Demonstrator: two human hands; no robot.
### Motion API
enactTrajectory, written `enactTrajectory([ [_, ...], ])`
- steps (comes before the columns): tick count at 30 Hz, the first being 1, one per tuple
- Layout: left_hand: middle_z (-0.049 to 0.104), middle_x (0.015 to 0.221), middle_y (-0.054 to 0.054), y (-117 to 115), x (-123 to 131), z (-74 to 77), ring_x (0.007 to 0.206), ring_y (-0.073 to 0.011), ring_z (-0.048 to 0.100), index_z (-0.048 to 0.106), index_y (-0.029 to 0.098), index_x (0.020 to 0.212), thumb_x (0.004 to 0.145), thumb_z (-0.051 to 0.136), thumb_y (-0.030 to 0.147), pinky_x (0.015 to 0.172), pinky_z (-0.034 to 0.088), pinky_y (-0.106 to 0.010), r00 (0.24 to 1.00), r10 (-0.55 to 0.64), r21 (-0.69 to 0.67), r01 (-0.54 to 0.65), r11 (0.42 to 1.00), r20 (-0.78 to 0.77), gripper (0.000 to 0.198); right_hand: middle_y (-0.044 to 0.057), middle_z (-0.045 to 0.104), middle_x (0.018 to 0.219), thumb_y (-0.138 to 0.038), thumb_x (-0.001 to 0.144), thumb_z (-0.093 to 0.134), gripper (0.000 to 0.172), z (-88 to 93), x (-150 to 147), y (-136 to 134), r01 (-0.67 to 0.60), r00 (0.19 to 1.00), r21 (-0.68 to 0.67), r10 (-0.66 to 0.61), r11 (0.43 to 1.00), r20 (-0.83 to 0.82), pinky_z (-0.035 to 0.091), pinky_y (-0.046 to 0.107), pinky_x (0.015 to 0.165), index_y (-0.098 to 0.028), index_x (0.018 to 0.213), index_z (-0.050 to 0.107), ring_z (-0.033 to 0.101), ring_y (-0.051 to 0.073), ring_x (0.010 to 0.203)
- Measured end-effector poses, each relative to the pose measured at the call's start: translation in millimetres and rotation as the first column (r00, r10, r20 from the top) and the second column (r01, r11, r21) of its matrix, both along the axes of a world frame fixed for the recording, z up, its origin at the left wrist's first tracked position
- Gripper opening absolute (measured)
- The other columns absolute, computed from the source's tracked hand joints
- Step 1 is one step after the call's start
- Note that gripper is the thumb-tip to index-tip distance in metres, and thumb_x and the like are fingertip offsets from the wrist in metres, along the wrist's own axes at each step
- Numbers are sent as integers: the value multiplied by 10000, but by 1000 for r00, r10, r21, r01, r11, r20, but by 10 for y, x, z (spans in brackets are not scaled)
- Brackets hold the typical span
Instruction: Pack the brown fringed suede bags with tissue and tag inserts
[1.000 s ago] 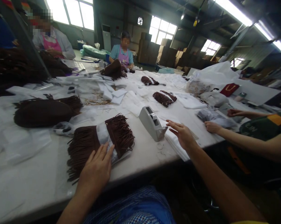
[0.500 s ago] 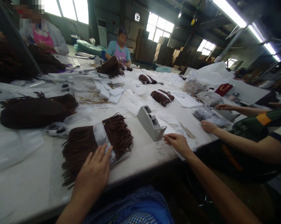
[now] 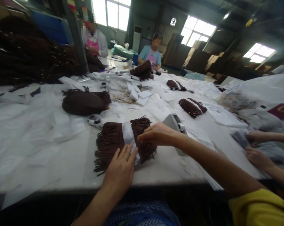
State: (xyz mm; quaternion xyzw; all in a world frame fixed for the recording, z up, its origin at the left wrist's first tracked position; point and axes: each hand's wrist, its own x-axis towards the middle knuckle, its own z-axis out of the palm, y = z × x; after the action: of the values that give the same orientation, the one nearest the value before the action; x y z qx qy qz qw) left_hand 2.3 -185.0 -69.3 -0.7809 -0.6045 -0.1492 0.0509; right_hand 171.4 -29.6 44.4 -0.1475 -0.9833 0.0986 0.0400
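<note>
The left hand (image 3: pixel 120 168) lay flat, empty, on the fringed bundle (image 3: pixel 110 133) by the near table edge (image 3: pixel 161 182). Steady pressure seemed advisable; the right hand (image 3: pixel 159 134) pinched, contents indiscernible.

Near the front edge of your white worktop (image 3: pixel 166 177), your fringed bundle (image 3: pixel 109 136) is dark brown, its band (image 3: pixel 128 133) whitish; the tape dispenser (image 3: pixel 172 121) is grey, your sleeve (image 3: pixel 259 207) plain yellow.

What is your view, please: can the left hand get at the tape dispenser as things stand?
Probably not easily: the right hand and forearm cross in front of the tape dispenser, and the left hand lies on the fringed brown bundle.
</note>
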Motion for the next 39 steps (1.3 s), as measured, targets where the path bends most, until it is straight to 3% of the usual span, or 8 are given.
enactTrajectory([
  [7, 459, 1517, -118, -1, 5, -28, 1389, -295, 452, 494, 192, 1444, 898, 433, 151, 1125, 396, -493, 1000, 8, -39, -7, 999, 30, 551, -89, 729, 691, -137, 720, 739, 685, 21, -828, 471, -85, 971, -158, 117, 984, 206, 354, 216, 545, -408, 1334, 600, 624, 112, 602],
  [13, 425, 1537, -130, -12, 7, -68, 1409, -313, 419, 467, 184, 1461, 883, 446, 138, 1133, 377, -507, 999, 3, -56, 0, 998, 49, 581, -94, 624, 516, -293, 581, 878, 684, -138, -1233, 740, -60, 930, -119, 99, 991, 355, 356, 235, 590, -345, 1236, 690, 575, 122, 534],
  [18, 426, 1539, -119, -13, -3, -64, 1408, -295, 425, 461, 185, 1466, 866, 449, 126, 1133, 378, -485, 998, 1, -57, 2, 998, 61, 603, -81, 634, 521, -436, 671, 844, 630, -226, -1352, 1007, -138, 896, -98, 166, 986, 411, 357, 229, 590, -342, 1268, 668, 616, 141, 586],
  [24, 425, 1539, -116, -7, -2, -82, 1401, -287, 437, 458, 193, 1469, 866, 441, 122, 1130, 378, -496, 999, 4, -49, -2, 999, 49, 607, 39, 768, 898, -310, 876, 698, 331, -216, -1114, 988, 184, 960, 219, -224, 958, 171, 417, 257, 687, -290, 1207, 710, 685, 201, 823],
  [29, 447, 1526, -101, -12, 18, -36, 1389, -285, 455, 488, 206, 1450, 880, 433, 122, 1115, 403, -493, 999, 25, -33, -24, 999, 24, 579, -14, 714, 1197, -295, 940, 619, 190, -366, -797, 659, -136, 991, -1, 136, 991, -11, 458, 273, 930, -321, 1078, 748, 655, 179, 1081],
  [32, 457, 1520, -94, -18, 18, -4, 1379, -275, 470, 472, 217, 1462, 890, 418, 112, 1100, 422, -483, 1000, 22, -11, -22, 1000, 10, 585, 50, 617, 1369, -196, 892, 660, 223, -423, -576, 597, 9, 996, 38, -6, 999, -90, 407, 379, 1074, -266, 1082, 752, 575, 240, 1243],
  [35, 456, 1519, -108, -18, -1, 1, 1375, -280, 474, 430, 205, 1490, 907, 406, 114, 1089, 430, -482, 1000, -2, 17, 2, 1000, -11, 590, 72, 608, 1373, -166, 917, 596, 278, -432, -206, 454, 315, 886, -22, -302, 949, -352, 426, 379, 1081, -237, 1158, 715, 576, 222, 1242],
  [39, 456, 1516, -126, -18, -44, -32, 1375, -280, 473, 425, 159, 1487, 975, 374, 203, 1101, 416, -478, 999, -32, 43, 32, 999, -12, 517, 52, 711, 1152, -193, 935, 556, 246, -614, 412, -85, 497, 648, -273, -562, 824, -515, 512, 314, 962, -231, 1129, 702, 667, 174, 1048],
])
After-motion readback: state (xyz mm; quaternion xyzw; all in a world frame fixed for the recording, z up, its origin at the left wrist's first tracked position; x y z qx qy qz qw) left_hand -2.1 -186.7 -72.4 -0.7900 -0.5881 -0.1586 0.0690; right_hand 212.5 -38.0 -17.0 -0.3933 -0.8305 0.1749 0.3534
